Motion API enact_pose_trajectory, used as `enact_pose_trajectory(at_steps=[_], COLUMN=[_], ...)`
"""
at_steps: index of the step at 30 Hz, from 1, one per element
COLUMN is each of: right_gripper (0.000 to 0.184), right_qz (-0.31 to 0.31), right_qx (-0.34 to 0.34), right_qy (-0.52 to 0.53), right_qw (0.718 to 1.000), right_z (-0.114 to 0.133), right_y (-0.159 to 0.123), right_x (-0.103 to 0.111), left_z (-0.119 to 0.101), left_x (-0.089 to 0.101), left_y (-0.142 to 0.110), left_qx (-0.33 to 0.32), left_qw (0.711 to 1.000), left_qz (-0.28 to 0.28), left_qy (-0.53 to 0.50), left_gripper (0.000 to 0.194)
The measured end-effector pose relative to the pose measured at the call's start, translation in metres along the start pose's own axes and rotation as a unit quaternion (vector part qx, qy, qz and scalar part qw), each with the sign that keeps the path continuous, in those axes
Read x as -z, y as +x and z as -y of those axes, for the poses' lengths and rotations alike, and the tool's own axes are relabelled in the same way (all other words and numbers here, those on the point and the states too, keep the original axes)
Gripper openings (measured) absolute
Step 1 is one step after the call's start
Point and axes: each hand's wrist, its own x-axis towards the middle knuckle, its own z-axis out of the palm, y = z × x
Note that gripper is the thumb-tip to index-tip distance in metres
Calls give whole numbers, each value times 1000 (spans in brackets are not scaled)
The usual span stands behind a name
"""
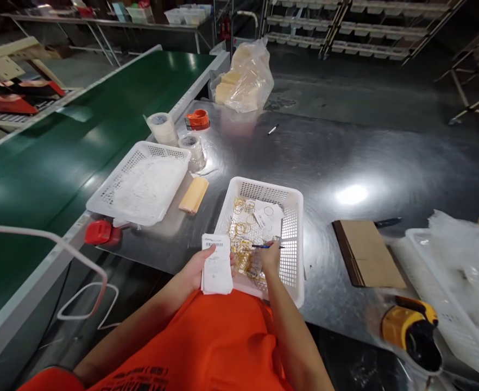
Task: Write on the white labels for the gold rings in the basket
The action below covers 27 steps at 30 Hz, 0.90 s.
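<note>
A stack of white printed slips (pixel 217 269) with a barcode at the top is gripped in my left hand (pixel 196 266), the thumb lying across its face. Between the fingers of my right hand (pixel 270 257) is a blue pen (pixel 260 246), held over a white perforated basket (pixel 295 233). Inside that basket lie many gold-coloured rings (pixel 239 228), some in clear bags, and white paper labels (pixel 270 218). The left hand is just outside the basket's near left corner.
Left stands another white basket (pixel 142 212), by tape rolls (pixel 162 127), an orange tape dispenser (pixel 197 119) and a tan bundle (pixel 194 194). A green conveyor (pixel 113 114) runs alongside. To the right are flat cardboard (pixel 372 252), a yellow-black tool (pixel 404 326) and a plastic-filled crate (pixel 430 282).
</note>
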Motion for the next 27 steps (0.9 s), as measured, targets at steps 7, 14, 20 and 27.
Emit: enact_pose_trajectory(at_steps=[7,14,20,27], right_gripper=[17,11,27,25], right_qz=[-17,-10,-40,50], right_qx=[8,93,125,175], right_qy=[77,212,410,466], right_qw=[997,973,902,866], right_z=[4,28,47,55], right_y=[-1,-13,-26,-57], right_x=[5,37,82,82], left_z=[2,-1,-5,-19], left_x=[1,4,-1,-21], left_y=[-1,3,1,-8], left_qx=[13,12,18,29], left_qw=[1000,1000,995,979], left_qz=[14,-4,99,197], left_qy=[-10,7,20,28], left_gripper=[43,46,50,56])
